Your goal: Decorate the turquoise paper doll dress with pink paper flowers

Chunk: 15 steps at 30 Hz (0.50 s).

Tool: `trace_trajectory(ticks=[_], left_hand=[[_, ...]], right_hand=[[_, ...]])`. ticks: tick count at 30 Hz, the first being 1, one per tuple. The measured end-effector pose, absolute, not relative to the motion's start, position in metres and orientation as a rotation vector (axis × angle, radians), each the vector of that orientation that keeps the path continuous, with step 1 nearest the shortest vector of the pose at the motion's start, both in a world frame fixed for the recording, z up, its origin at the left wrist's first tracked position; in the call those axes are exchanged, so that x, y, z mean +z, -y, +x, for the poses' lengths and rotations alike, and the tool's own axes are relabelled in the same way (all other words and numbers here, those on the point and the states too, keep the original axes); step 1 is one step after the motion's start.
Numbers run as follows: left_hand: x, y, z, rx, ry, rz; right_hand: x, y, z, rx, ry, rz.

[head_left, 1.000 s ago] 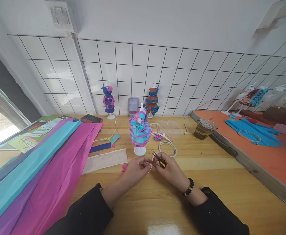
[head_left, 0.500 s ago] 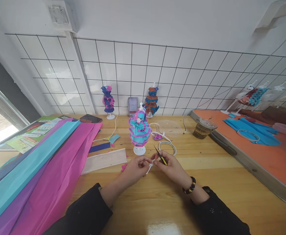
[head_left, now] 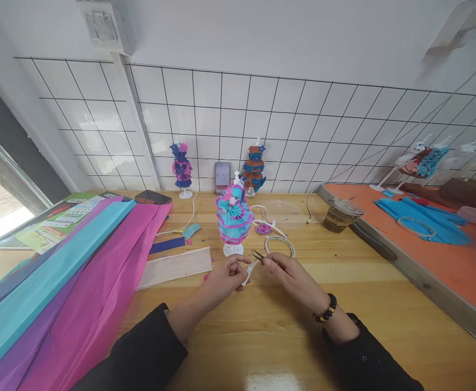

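Head cam: L hand [head_left: 224,278] curled, pinching white scrap [head_left: 249,272]; R hand [head_left: 297,278] angled inward, gripping dark-tipped tool [head_left: 258,256].

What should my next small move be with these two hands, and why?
I'd probably bring the slim, dark, two-pointed tool in your right hand to the small, thin white strip, since your left hand holds that strip and the tool's tips are close by.
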<state>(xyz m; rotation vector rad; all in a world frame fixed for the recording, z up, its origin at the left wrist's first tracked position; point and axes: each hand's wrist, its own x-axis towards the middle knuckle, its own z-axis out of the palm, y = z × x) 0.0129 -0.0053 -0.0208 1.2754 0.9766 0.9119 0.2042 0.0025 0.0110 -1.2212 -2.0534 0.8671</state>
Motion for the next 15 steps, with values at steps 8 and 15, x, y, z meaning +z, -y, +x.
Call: trace_trajectory(ticks=[8, 15], left_hand=[[-0.025, 0.004, 0.013, 0.923, -0.98, 1.309], [-0.025, 0.007, 0.017, 0.917, -1.03, 1.41]], right_hand=[[0.011, -0.006, 0.223, 0.906, 2.262, -1.282], [0.013, 0.0, 0.212, 0.83, 2.349, -1.307]])
